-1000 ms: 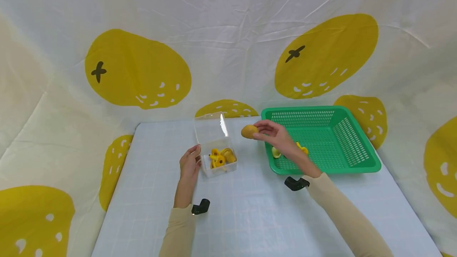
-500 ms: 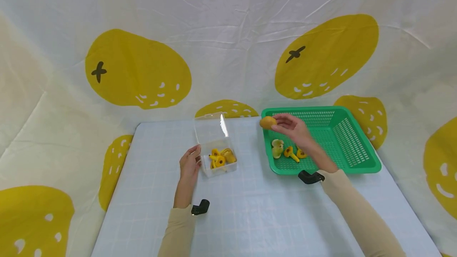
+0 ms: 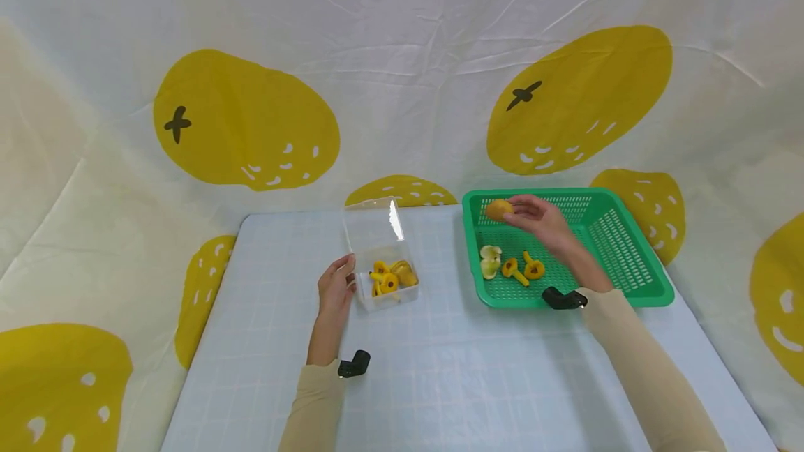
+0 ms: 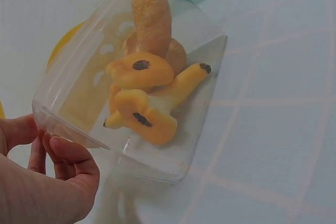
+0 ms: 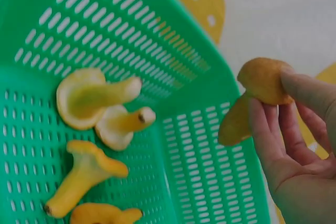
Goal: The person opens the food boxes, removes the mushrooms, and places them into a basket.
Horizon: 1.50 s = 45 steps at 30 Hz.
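My right hand (image 3: 545, 224) pinches a brown, rounded mushroom (image 3: 499, 211) between thumb and fingers, above the far left part of a green basket (image 3: 639, 257). In the right wrist view, two brown lobes of this mushroom (image 5: 265, 81) show. On the basket floor lie pale mushrooms (image 5: 81, 98) and yellow mushrooms (image 5: 84, 174). My left hand (image 3: 336, 288) grips the left side of a clear plastic box (image 3: 391, 300), thumb against fingers at its edge. Inside the box are yellow mushrooms (image 4: 144, 116) with dark spots and a brown mushroom (image 4: 151, 17).
The box's clear lid (image 3: 373, 222) stands raised at its back. Box and basket sit apart on a pale checked tablecloth (image 3: 440, 368). Behind the table hangs a white cloth (image 3: 408, 103) printed with big yellow fruit shapes.
My right hand has carried the brown mushroom rightward, from the gap between box and basket to over the basket, uncovering the mushrooms lying there. My left hand stays at the box.
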{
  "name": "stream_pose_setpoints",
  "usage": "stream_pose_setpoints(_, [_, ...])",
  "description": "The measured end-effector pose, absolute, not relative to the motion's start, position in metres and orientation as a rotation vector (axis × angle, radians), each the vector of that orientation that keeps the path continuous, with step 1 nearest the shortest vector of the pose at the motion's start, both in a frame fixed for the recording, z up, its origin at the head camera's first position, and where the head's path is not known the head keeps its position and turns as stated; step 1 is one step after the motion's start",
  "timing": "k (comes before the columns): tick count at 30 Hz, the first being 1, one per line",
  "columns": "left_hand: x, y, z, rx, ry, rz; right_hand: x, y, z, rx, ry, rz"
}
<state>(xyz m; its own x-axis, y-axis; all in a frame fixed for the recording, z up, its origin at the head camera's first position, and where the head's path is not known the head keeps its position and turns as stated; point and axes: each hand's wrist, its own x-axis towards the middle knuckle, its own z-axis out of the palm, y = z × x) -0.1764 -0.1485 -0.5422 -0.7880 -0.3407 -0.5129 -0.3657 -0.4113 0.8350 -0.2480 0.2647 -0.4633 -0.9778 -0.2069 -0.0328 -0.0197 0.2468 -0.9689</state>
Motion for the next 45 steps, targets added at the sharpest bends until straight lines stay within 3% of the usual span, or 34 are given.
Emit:
stream_pose_setpoints(22, [-0.175,-0.146,-0.542,-1.019,1.727,2.397,-0.271,0.276,-0.494,-0.175,2.573,-1.343])
stream_pose_setpoints(35, [-0.176,-0.147,-0.544,-1.018,1.708,2.416,-0.271,0.261,-0.489,-0.433,2.592,-1.088])
stream_pose_setpoints(45, [-0.176,-0.147,-0.544,-1.022,1.693,2.428,-0.264,0.249,-0.478,-0.519,2.616,-1.186])
